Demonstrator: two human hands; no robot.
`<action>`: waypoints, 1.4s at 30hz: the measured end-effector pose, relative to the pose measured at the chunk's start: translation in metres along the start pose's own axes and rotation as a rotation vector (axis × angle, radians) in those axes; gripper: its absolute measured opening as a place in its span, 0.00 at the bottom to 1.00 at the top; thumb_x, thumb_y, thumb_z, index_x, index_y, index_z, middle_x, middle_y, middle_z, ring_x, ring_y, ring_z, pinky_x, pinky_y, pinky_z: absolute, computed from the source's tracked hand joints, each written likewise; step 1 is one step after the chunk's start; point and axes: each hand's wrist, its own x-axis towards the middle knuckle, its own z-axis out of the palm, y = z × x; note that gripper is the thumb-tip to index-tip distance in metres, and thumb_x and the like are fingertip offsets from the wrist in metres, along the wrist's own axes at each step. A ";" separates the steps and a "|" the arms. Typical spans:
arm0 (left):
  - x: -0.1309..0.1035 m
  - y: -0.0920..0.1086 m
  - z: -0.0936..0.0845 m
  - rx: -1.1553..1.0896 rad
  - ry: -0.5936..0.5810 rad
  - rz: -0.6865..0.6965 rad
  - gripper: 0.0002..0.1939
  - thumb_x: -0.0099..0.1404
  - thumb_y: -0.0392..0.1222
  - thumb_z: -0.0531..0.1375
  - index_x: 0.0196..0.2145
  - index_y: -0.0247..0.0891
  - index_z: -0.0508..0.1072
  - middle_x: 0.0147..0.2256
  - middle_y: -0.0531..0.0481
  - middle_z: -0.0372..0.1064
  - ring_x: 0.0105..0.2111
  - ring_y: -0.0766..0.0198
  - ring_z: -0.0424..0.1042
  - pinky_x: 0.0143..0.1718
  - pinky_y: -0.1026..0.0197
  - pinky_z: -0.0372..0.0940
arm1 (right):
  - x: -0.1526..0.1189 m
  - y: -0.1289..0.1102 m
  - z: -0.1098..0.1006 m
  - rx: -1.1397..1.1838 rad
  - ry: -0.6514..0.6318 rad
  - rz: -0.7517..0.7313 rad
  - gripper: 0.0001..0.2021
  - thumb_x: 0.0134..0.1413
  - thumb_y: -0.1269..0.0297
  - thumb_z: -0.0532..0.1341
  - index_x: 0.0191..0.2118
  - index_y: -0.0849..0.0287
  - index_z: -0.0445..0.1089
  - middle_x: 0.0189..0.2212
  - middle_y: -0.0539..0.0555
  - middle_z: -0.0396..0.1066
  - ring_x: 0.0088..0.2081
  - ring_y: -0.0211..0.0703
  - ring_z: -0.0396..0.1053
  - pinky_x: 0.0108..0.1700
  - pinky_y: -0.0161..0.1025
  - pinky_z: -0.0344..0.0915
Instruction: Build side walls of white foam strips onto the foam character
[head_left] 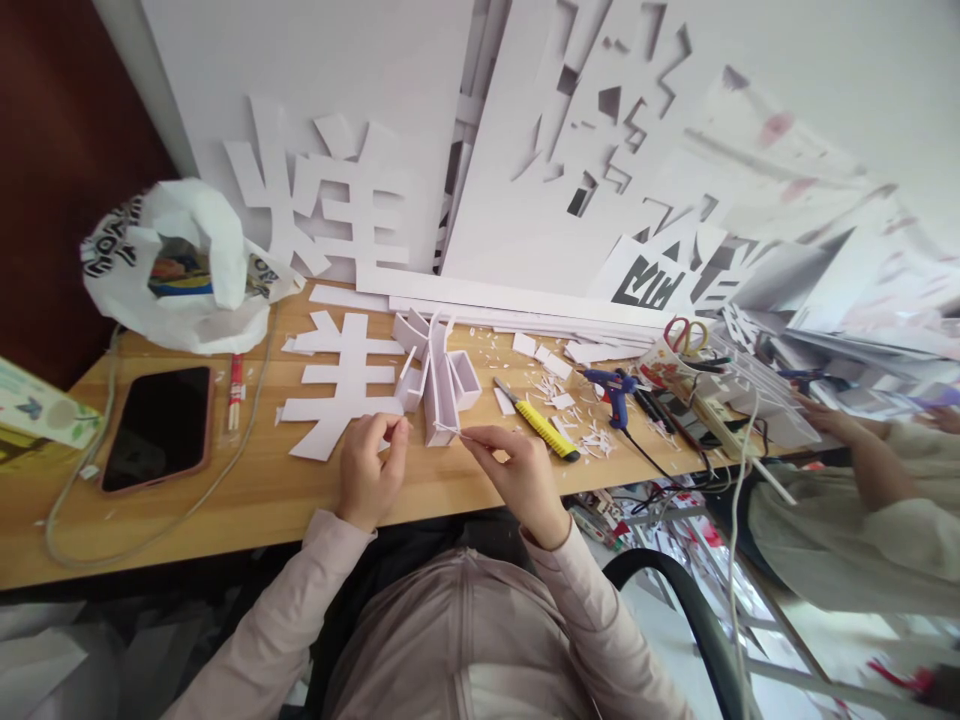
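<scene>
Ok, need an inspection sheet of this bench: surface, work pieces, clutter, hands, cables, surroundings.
Surface: wooden table, littered with white scraps right of the work.
Work pieces: raised white piece with standing walls; flat white cutout to its left.
Clutter: yellow cutter, blade apparently out; blue glue gun; phone; plastic bag.
Hands: right hand pinches a thin white strip at the raised piece's near end; left hand curled beside the flat cutout, grip unclear.
Cables: pale cable loops around the phone; black cord runs from the glue gun.
Surroundings: white boards behind the table; another person's arm at right.
</scene>
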 end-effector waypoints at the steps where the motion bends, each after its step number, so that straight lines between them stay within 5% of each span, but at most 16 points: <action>1: 0.000 0.000 0.000 0.001 -0.001 0.000 0.11 0.70 0.41 0.54 0.28 0.42 0.67 0.26 0.52 0.68 0.29 0.60 0.68 0.36 0.57 0.62 | 0.000 0.001 0.001 -0.036 0.016 -0.023 0.07 0.62 0.65 0.63 0.40 0.52 0.81 0.36 0.53 0.82 0.33 0.46 0.78 0.38 0.40 0.73; 7: 0.000 0.001 -0.001 0.000 -0.006 0.003 0.11 0.70 0.41 0.54 0.28 0.42 0.67 0.26 0.52 0.68 0.30 0.60 0.68 0.36 0.57 0.62 | -0.001 0.005 0.005 -0.121 0.103 -0.129 0.09 0.63 0.66 0.61 0.41 0.53 0.80 0.33 0.54 0.81 0.34 0.46 0.77 0.36 0.40 0.70; 12: 0.001 0.001 -0.001 0.002 -0.013 0.003 0.11 0.70 0.41 0.54 0.28 0.42 0.67 0.26 0.52 0.69 0.29 0.60 0.68 0.36 0.57 0.62 | -0.002 0.007 0.009 -0.007 0.161 -0.009 0.06 0.61 0.65 0.63 0.37 0.53 0.80 0.33 0.52 0.81 0.30 0.43 0.76 0.35 0.39 0.73; 42: 0.001 0.001 -0.001 0.009 -0.010 0.017 0.11 0.69 0.40 0.54 0.28 0.42 0.66 0.25 0.53 0.68 0.29 0.60 0.68 0.35 0.57 0.62 | 0.000 0.003 0.004 0.272 0.040 0.207 0.04 0.53 0.63 0.68 0.33 0.56 0.80 0.31 0.53 0.82 0.32 0.47 0.79 0.39 0.41 0.76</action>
